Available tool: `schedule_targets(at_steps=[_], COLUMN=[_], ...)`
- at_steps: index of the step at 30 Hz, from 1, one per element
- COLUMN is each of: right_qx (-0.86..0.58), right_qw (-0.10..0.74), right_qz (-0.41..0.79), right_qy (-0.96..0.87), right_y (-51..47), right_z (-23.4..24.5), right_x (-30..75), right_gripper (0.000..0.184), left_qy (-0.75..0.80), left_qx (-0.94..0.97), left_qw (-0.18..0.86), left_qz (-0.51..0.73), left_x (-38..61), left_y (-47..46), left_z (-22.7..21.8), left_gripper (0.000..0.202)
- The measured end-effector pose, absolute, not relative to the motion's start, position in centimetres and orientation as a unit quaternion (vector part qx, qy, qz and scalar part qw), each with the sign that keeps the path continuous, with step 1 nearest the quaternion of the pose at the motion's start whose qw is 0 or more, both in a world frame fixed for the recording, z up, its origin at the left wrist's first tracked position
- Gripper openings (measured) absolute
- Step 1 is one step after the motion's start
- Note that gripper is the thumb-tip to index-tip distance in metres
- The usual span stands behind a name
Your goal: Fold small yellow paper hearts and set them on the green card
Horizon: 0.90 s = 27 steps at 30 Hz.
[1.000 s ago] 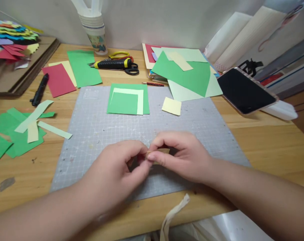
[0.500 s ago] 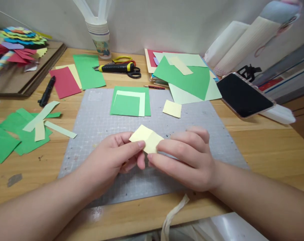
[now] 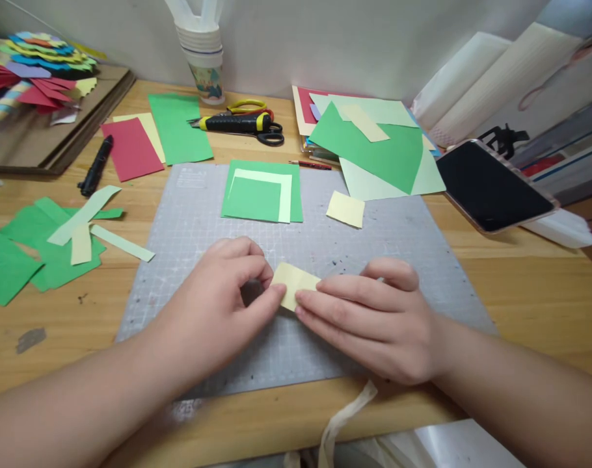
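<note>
Between my two hands is a small pale yellow piece of paper [image 3: 293, 279], folded into a narrow rectangle just over the grey cutting mat [image 3: 188, 240]. My left hand [image 3: 228, 286] pinches its left end between thumb and curled fingers. At its right end, my right hand [image 3: 374, 315] grips the paper with the fingertips; that thumb is mostly hidden. Another pale yellow paper square [image 3: 345, 209] lies flat on the mat beyond my right hand. Behind my left hand, green squares [image 3: 257, 200] are stacked with a light green one between them.
Green paper scraps [image 3: 71, 253] and strips lie at left, near a black pen [image 3: 95, 166]. Scissors [image 3: 270, 134], a yellow-black tool [image 3: 235, 123] and paper cups [image 3: 205, 68] stand or lie at the back. A phone [image 3: 494, 185] sits right of the paper pile [image 3: 374, 153].
The yellow paper has gone from a partly opened fold to a flatter, narrower rectangle, lower over the mat. My left hand has turned palm down. The view has shifted slightly.
</note>
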State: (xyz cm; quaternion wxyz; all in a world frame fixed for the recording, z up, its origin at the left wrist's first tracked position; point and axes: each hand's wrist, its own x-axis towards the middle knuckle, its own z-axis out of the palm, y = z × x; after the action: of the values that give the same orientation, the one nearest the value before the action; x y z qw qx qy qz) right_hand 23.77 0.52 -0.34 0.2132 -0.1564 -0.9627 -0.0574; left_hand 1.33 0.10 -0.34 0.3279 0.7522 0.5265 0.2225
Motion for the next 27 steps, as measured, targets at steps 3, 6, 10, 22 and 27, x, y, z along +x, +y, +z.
schedule_targets(at_steps=[3, 6, 10, 22, 27], right_qx=[-0.160, -0.193, -0.249, -0.394, -0.427], right_qw=[0.177, 0.159, 0.159, 0.135, 0.126], right_qz=[-0.017, 0.044, 0.135, 0.330, 0.335], right_qy=[-0.971, -0.967, -0.946, -0.847, -0.831], right_y=[0.7, 0.8, 1.0, 1.6, 1.7], right_z=[-0.6, -0.9, -1.3, -0.9, -0.9], right_x=[23.7, 23.4, 23.2, 22.3, 21.6], right_gripper=[0.027, 0.024, 0.016, 0.007, 0.007], left_qy=[0.511, 0.480, 0.398, 0.352, 0.381], left_qx=[0.808, 0.839, 0.892, 0.934, 0.920], left_qw=[0.237, 0.201, 0.191, 0.027, 0.026], left_qz=[0.175, 0.158, 0.092, 0.058, 0.093], left_x=[1.0, 1.1, 1.3, 1.4, 1.2], left_y=[0.1, -0.3, -1.4, -3.6, -4.2], left_z=[-0.8, -0.8, -0.2, -0.7, -1.1], left_gripper=[0.011, 0.008, 0.015, 0.024, 0.030])
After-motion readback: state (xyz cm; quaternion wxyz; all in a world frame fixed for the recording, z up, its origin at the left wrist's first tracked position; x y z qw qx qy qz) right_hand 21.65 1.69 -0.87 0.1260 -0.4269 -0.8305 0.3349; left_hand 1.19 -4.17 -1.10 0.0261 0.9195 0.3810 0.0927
